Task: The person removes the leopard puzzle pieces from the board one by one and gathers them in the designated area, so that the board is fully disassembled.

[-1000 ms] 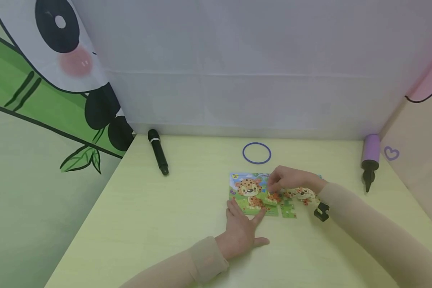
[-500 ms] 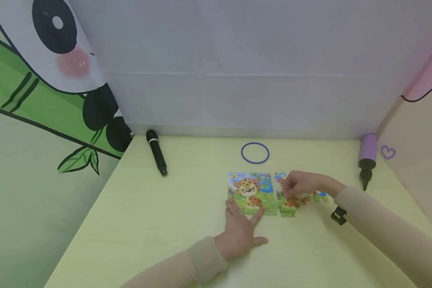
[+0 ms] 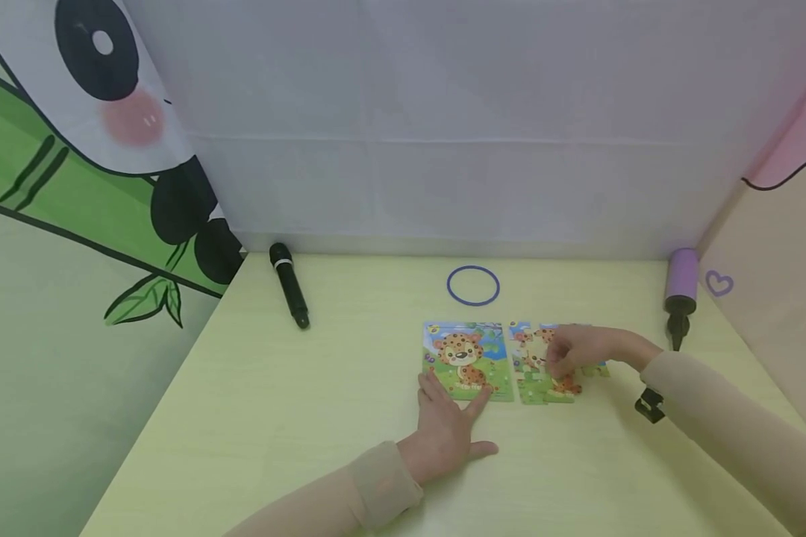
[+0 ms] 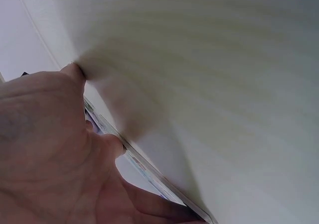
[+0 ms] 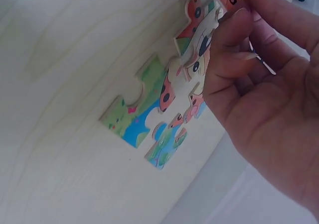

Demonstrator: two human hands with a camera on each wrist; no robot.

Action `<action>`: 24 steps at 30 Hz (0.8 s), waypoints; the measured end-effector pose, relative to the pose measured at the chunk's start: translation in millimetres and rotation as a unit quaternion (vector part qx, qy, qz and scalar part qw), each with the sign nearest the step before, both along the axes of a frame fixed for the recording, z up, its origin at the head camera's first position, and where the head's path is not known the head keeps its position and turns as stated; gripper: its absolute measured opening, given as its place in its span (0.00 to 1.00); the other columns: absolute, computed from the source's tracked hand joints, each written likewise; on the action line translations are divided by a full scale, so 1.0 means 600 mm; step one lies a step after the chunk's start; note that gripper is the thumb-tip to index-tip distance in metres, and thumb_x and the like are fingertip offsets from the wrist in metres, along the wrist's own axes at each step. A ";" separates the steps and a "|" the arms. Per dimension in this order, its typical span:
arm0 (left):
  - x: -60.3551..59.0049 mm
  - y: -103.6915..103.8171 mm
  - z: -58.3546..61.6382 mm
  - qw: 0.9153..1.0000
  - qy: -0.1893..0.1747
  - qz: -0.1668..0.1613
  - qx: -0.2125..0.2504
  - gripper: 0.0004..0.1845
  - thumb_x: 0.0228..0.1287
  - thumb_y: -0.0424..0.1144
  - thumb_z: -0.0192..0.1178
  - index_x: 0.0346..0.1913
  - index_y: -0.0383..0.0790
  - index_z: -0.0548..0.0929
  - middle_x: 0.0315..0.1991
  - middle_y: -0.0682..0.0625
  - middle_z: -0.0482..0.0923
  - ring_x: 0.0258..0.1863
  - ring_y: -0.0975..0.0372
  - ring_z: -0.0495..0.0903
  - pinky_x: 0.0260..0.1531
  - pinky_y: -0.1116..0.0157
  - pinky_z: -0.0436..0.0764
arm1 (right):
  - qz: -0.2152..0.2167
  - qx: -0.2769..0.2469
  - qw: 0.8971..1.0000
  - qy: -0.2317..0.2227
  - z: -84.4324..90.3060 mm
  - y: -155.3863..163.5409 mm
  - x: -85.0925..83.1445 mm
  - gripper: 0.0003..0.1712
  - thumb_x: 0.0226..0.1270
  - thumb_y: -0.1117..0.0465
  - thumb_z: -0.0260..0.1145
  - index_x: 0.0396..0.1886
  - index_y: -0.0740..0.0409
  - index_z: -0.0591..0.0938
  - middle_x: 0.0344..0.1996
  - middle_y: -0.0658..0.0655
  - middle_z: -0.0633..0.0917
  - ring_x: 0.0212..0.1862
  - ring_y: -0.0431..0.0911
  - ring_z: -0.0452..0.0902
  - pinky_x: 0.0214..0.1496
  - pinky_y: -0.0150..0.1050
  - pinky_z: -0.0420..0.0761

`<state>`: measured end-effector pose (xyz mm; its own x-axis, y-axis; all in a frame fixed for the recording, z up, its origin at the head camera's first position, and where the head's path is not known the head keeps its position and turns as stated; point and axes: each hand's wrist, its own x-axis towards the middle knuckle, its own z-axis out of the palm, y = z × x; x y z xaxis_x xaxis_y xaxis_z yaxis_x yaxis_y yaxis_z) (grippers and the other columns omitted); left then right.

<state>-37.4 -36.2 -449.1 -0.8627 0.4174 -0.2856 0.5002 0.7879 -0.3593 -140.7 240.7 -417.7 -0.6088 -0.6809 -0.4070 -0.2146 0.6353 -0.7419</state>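
Left hand [image 3: 451, 429] is lying flat at center-bottom of the head view, fingers straight and spread, pressing the lower edge of the leopard reference card [image 3: 466, 359]. Right hand [image 3: 578, 350], just right of the card, is pinching a puzzle piece [image 5: 202, 47] between thumb and curled fingertips over the half-built puzzle [image 3: 547, 373]. In the right wrist view, loose pieces [image 5: 147, 119] are sitting at center on the table [image 3: 295, 418]. My read: keeping the piece level, matching its print against the card, lining tab to slot before pressing down, and not nudging joined pieces. Blue ring [image 3: 473, 286] lying above, untouched.
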 end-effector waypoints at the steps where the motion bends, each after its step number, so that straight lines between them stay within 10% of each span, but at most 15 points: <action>1: 0.000 0.000 0.000 1.000 0.000 0.000 0.000 0.46 0.49 0.81 0.23 0.74 0.72 0.38 0.62 0.22 0.60 0.63 0.32 0.58 0.60 0.53 0.66 | -0.004 0.002 1.000 -0.001 0.001 0.002 0.001 0.12 0.64 0.69 0.63 0.21 0.68 0.79 0.15 0.54 0.72 0.19 0.41 0.58 0.26 0.38 0.66; 24: -0.004 0.002 -0.004 1.000 -0.010 0.006 -0.007 0.46 0.49 0.82 0.21 0.74 0.72 0.36 0.63 0.22 0.58 0.63 0.31 0.57 0.61 0.52 0.64 | 0.006 0.019 1.000 0.014 -0.013 0.011 -0.004 0.14 0.64 0.71 0.63 0.18 0.67 0.77 0.14 0.57 0.73 0.18 0.39 0.60 0.27 0.35 0.69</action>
